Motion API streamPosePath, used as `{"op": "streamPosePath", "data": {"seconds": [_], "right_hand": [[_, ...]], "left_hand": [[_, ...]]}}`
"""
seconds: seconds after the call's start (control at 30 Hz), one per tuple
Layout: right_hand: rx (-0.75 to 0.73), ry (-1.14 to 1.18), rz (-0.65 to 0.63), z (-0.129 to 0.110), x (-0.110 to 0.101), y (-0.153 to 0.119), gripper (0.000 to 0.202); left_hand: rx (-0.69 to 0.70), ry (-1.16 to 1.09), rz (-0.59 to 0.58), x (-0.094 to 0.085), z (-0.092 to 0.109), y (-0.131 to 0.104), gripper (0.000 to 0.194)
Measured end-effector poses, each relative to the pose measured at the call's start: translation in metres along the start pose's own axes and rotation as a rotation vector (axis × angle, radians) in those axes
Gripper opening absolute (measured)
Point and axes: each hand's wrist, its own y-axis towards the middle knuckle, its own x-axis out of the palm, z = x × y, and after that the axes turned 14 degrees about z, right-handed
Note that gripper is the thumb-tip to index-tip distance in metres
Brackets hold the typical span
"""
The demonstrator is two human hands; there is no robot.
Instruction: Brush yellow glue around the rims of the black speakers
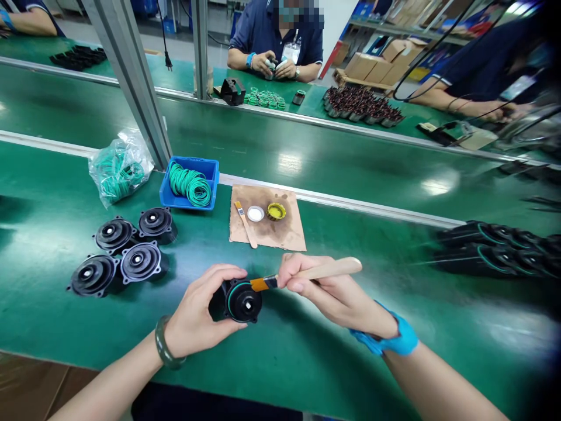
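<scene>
A round black housing (245,303) with a green ring around its face is held between the thumb and fingers of my left hand (205,310). My right hand (324,292) grips the wooden handle of a brush (328,270), whose orange bristles touch the ring's upper right edge. Beyond them lies a stained cardboard sheet (291,234), bearing an open yellow pot (276,211), a small white round dish (255,213) and a second brush (245,224). Several black housings without a visible green ring, one of them front left (93,275), stand left of my left hand.
Green rings fill a blue bin (213,199), with a plastic bag of rings (120,169) beside it. A metal post (131,76) rises behind the bag. Black housings with green rings (504,257) stand at the right. Across the bench, a person (276,35) handles a part.
</scene>
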Motion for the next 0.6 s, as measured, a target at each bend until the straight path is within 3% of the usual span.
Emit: {"op": "streamPosePath", "data": {"seconds": [0.13,0.2,0.33,0.6], "right_hand": [[-0.075,-0.041,-0.111,-0.009,-0.004,0.007,0.015],[-0.055,0.023,0.028,-0.013,0.001,0.004,0.015],[0.074,0.162,0.425,-0.016,0.019,-0.008,0.018],[0.105,-0.027,0.450,-0.014,0.039,-0.021,0.015]], "left_hand": [[-0.030,0.025,0.001,0.001,0.001,-0.002,0.067],[-0.018,0.032,0.042,0.002,0.002,-0.003,0.066],[0.116,0.059,0.163,0.007,0.001,-0.004,0.051],[0.276,0.221,0.243,0.008,-0.002,-0.006,0.046]]}}
